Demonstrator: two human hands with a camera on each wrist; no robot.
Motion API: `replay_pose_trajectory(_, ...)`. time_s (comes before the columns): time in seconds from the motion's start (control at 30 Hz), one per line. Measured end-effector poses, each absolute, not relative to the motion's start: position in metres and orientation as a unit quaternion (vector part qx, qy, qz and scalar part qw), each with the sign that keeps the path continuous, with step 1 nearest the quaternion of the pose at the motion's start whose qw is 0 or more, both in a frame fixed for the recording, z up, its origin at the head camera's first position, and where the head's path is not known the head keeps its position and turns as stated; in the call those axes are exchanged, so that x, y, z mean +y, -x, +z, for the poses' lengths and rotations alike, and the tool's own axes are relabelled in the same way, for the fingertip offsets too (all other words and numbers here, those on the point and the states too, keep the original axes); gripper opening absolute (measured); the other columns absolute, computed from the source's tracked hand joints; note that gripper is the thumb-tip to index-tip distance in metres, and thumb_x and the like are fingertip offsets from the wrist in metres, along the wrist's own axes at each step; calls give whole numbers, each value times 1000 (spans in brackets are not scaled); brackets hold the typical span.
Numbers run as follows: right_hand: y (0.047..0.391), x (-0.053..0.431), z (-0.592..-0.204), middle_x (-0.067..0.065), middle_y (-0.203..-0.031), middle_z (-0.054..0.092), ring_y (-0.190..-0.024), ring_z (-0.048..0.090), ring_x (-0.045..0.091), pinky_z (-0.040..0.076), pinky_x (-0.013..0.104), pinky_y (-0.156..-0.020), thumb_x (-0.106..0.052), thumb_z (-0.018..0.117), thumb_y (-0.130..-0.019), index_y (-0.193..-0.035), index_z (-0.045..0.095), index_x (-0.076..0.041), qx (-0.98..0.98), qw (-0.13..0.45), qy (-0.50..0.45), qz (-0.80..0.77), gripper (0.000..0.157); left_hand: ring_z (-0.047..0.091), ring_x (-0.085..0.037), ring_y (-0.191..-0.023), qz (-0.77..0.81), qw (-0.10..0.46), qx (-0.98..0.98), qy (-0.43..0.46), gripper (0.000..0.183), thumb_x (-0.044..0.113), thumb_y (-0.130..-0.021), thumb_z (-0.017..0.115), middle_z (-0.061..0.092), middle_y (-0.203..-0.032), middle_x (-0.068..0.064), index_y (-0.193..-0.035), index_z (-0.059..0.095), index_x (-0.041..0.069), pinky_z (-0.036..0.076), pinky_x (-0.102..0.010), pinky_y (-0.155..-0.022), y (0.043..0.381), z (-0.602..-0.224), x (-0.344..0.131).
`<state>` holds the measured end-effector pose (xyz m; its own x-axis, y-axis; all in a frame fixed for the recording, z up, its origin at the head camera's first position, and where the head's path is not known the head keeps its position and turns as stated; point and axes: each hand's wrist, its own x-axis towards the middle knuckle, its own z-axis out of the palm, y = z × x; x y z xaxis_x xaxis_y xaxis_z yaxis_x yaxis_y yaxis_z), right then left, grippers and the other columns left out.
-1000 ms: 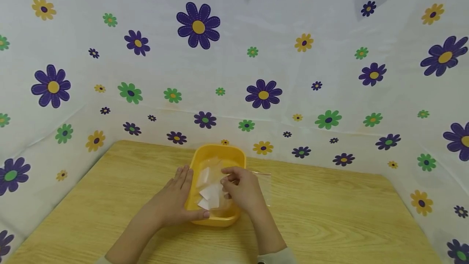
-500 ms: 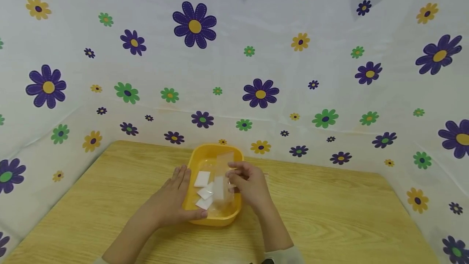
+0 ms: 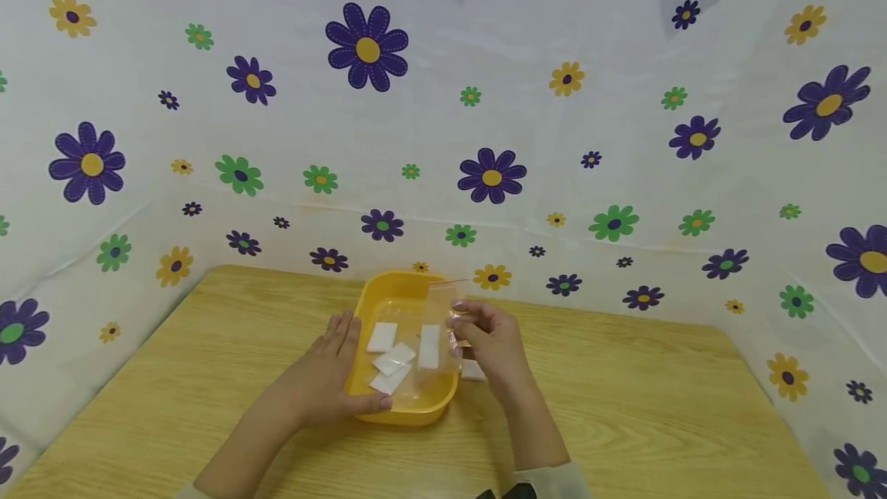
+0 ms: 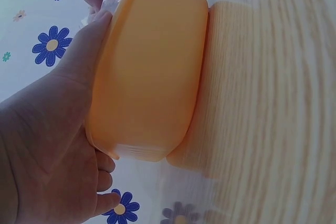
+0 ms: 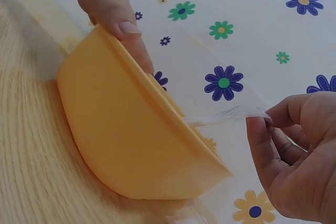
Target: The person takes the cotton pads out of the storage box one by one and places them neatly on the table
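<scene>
A yellow plastic tub [image 3: 410, 416] stands on the wooden table, several small white flat pieces [image 3: 382, 337] in it, some visibly in clear plastic. My left hand [image 3: 319, 383] rests against its left side with straight fingers, the thumb on the near rim. Over the tub's right edge, my right hand [image 3: 493, 341] pinches the side of a clear zip bag [image 3: 440, 300] between thumb and fingertips. A white piece [image 3: 430, 346] shows inside or behind that bag. In the right wrist view, the bag [image 5: 226, 116] stretches from the rim to my fingertips.
Right of the tub, partly behind my right hand, another white piece [image 3: 473, 370] lies on the table [image 3: 624, 399]. A flower-printed white sheet [image 3: 430, 122] rises behind and on both sides of the table.
My right hand has drawn the clear bag up and rightward, from over the tub's middle to its right edge. The white pieces underneath now show more clearly. My left hand stays on the tub.
</scene>
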<state>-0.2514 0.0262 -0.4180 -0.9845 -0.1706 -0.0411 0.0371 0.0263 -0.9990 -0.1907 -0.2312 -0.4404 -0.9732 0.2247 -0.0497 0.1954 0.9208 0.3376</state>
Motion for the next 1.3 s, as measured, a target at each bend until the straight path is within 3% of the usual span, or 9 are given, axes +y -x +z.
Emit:
replay_pose_trajectory(0.53,258,52,-414,16,-113,69,-91,64,23,61,30,-74,-7,62,-96,-122,66,-8,692,48,13,-720,27,3,-42,-152,177,46,977,-109,134,88,-72,56,2,-165,-24,-157,11,-5,18,-58,-121,193,-442,-232)
replay_pose_trajectory(1.3,265,91,-407,8,-110,69,-92,64,19,60,30,-77,-10,62,-97,-127,64,-7,676,19,-25,-736,30,4,-44,-152,178,44,977,-112,134,88,-72,55,2,-165,-26,-157,9,-5,18,-59,-120,195,-441,-231)
